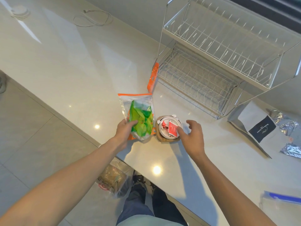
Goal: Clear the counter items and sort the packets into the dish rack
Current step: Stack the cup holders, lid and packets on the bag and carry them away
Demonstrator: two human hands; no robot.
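The left hand had its fingers clamped on the zip bag, likely to lift it; the right hand hovered, fingers apart, over the red sachets.

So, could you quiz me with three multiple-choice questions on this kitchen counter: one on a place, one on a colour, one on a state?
1. Where do the red sachets lie?
A. in the dish rack
B. on the white lid
C. on the floor

2. What colour is the packet inside the clear zip bag?
A. green
B. blue
C. black

3. How is the dish rack?
A. full of plates
B. holding one cup
C. bare on both tiers

Answers: 1 B, they rest on the white lid by the right hand. 2 A, green shows where the left hand grips. 3 C, only wires show.
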